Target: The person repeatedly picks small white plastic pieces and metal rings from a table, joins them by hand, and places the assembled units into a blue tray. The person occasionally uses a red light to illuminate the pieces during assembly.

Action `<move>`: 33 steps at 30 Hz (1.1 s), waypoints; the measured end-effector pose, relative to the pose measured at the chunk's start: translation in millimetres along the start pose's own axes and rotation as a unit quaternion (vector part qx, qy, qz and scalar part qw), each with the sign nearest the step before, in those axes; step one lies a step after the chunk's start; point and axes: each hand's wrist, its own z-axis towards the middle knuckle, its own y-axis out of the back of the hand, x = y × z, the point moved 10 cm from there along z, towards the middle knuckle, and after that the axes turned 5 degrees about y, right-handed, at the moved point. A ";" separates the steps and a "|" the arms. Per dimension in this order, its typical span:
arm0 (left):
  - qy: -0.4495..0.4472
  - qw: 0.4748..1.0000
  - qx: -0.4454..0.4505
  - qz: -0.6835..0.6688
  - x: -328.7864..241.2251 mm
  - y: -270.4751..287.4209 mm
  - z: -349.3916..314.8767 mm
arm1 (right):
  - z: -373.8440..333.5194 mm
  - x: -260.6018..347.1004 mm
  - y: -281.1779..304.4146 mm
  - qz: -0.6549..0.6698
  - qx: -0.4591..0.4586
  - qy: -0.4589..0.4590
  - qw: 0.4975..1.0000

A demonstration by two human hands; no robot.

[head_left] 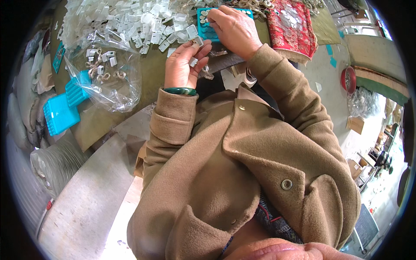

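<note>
My left hand [182, 67] holds a small white plastic casing [198, 40] between thumb and fingertips. A second white piece [193, 62] lies among its curled fingers. Over a blue tray [202, 31] is my right hand [237, 32], its fingers bent and pressed together. Small round white pieces [204, 13] sit in that tray, close to the right fingertips. Whatever the right fingers pinch is hidden. Beyond my left hand, a big heap of translucent white casings [130, 19] spreads over the table.
A clear plastic bag [123, 93] on the left holds white casings and coiled cords. Blue ribbed trays [61, 113] rest at the table's left edge. Right of my right hand lies a red patterned cloth [294, 41]. Bundled cords [255, 8] lie at the back.
</note>
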 end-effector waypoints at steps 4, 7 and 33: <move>-0.003 1.000 0.009 0.009 -0.2 0.3 1.4 | 1.1 -4.8 -2.5 0.059 -0.042 -0.015 0.997; -0.008 1.000 0.007 0.016 -1.0 1.9 2.2 | -1.1 -1.7 -8.9 0.045 -0.026 0.013 0.999; -0.066 0.995 -0.001 0.071 -2.7 -3.7 -11.8 | -28.7 34.0 13.8 0.194 -0.007 0.023 0.981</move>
